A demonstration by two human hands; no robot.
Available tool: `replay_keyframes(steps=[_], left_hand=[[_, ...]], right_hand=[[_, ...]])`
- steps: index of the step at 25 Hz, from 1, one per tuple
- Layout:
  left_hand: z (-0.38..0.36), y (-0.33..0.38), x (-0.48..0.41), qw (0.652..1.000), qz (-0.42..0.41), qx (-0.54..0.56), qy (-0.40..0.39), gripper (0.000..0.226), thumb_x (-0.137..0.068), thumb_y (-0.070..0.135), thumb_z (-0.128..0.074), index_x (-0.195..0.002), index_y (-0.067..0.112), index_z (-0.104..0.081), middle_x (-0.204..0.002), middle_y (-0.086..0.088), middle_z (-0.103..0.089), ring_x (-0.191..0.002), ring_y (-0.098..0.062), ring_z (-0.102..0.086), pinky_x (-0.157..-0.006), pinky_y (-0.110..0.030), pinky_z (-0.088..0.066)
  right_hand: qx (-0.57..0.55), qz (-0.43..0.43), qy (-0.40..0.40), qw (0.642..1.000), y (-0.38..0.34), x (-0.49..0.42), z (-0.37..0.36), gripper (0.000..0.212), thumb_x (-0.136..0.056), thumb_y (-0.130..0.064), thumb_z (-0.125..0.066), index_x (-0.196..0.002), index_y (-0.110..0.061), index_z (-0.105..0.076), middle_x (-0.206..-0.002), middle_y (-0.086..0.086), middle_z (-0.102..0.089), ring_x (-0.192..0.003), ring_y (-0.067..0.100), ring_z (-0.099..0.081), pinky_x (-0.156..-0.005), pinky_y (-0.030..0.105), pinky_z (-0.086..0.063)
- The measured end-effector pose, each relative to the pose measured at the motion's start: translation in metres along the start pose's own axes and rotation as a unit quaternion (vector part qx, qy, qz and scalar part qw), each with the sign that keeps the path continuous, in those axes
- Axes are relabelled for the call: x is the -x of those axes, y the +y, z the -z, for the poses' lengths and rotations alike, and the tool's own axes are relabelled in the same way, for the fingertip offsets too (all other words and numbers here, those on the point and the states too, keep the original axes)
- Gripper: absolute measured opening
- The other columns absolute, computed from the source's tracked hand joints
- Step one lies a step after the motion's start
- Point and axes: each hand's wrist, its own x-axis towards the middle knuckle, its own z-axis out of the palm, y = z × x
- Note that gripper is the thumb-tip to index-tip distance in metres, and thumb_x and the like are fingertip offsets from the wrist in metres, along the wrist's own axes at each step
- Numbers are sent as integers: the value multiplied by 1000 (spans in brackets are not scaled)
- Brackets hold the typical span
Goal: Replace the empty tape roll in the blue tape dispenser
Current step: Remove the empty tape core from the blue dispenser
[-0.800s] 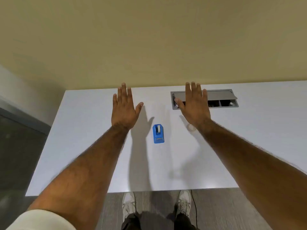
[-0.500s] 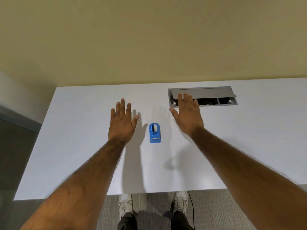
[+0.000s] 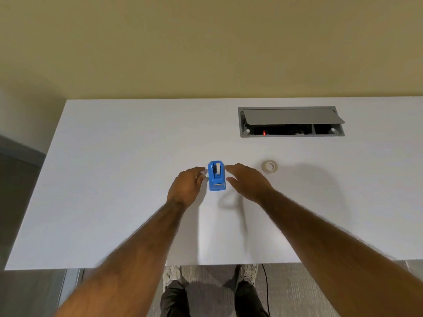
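The blue tape dispenser (image 3: 216, 176) stands on the white table (image 3: 114, 179), near the middle, with a pale roll core (image 3: 218, 168) showing in its slot. My left hand (image 3: 186, 187) is at its left side, fingers curled and apart, fingertips close to the blue body. My right hand (image 3: 246, 180) is at its right side, fingers spread, also close to it. I cannot tell whether either hand touches the dispenser. A fresh roll of clear tape (image 3: 269, 166) lies flat on the table to the right of my right hand.
A grey cable hatch (image 3: 290, 121) with its lid propped open is set into the table at the back right. The beige wall runs behind the table. My shoes and a black cable show on the carpet below the front edge.
Both hands came down from flat and spread on the table to either side of the dispenser. The right hand left the spot over the tape roll, which is now in plain sight.
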Motion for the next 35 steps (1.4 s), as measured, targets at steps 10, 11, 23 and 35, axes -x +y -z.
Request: replay_keyframes(steps=[10,11,23,35], left_hand=[[-25,14,-17,980,40,181,76,20,-93,17,-61,-111,19,-69,-89,4,-70,-82,-16,-68,-80,-35,-57],[-26,16,-18,979,45,181,81,19,-93,17,-61,-110,19,-69,-88,4,-70,-81,-16,-68,-79,-34,-57],[-27,24,-26,975,80,198,68,28,-95,13,-61,-122,10,-68,-106,-10,-73,-94,-26,-69,-93,-42,-56],[-24,28,-26,984,62,154,65,30,-94,14,-62,-124,12,-67,-95,3,-64,-85,-15,-61,-84,-25,-47]], right_hand=[[-41,-16,60,997,-16,-34,-15,38,-89,-23,-56,-127,-18,-53,-108,6,-59,-90,23,-62,-78,34,-53],[-40,-19,63,997,-15,-35,-16,38,-88,-24,-58,-125,-17,-55,-108,6,-59,-90,23,-63,-77,33,-53],[6,-8,94,996,-16,-51,-24,36,-85,-24,-69,-119,-15,-61,-104,7,-58,-81,16,-58,-75,27,-50],[-7,19,74,997,-19,-53,-26,31,-86,-14,-67,-115,-9,-60,-116,7,-57,-85,19,-62,-75,22,-47]])
